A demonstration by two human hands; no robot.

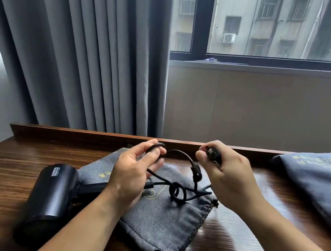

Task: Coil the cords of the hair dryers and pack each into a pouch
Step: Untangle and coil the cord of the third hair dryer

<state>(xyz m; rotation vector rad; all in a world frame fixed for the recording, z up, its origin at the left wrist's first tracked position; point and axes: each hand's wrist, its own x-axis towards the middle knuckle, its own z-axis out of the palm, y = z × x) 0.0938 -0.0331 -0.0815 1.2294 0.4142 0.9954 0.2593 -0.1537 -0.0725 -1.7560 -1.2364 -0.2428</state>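
A black hair dryer [52, 192] lies on its side at the left of the wooden table [230, 237], its handle resting on a flat grey drawstring pouch [160, 225]. Its black cord [179, 189] runs in loose loops and a small twist over the pouch. My left hand [133, 173] pinches a loop of the cord between thumb and fingers above the pouch. My right hand [225, 174] grips the black plug [213, 155] at the cord's end. The stretch of cord between my two hands arcs upward.
A second grey pouch [320, 182] with printed lettering lies bulging at the table's right edge. A raised wooden lip [76, 135] borders the table's back. Grey curtains [86, 53] hang behind on the left, and a window sits above a beige wall panel.
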